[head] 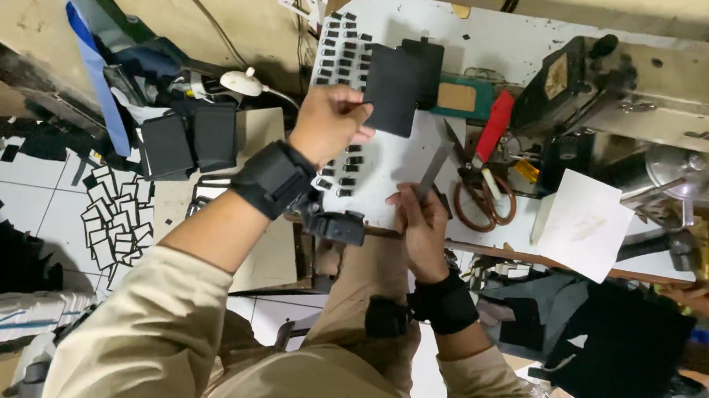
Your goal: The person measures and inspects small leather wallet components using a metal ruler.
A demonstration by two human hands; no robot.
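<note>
1. Head view: the left hand [331, 122] pinches a flat black rectangular panel [393, 89] by its edge, lifted just above the white surface [498, 43]. The right hand [421, 220] is closed around a slim metal blade [435, 170], tip pointing up toward the panel.
2. By my judgement this is a trimming step; bringing blade to edge needs a steady panel.
3. Small matte black cut pieces [341, 53] lie in rows; red-handled scissors [486, 162] rest nearby.
</note>
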